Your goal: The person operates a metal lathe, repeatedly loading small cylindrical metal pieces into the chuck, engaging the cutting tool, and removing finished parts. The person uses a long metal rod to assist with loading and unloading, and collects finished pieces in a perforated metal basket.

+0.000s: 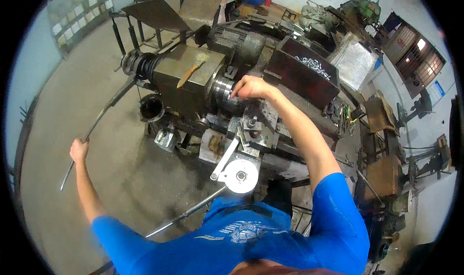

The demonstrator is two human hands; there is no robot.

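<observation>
My left hand point(79, 150) is closed around a long metal lever point(100, 116), out to the left of a lathe. The lever runs up to the spring-like collar point(140, 65) at the left end of the headstock point(176, 70). At the shiny round chuck point(223, 89) on the headstock's right side is my right hand point(250, 87), its fingers curled in against the chuck's face. Whatever those fingers hold is hidden. Below them sits the tool post point(253, 125), with a white round dial plate point(241, 176) nearer my body.
A wooden-handled brush point(192, 71) lies on the headstock. Behind the lathe stands a dark metal box point(302, 72) holding small shiny parts. A second long rod point(188, 211) reaches from the dial plate toward my body. Pliers point(347, 118) lie to the right.
</observation>
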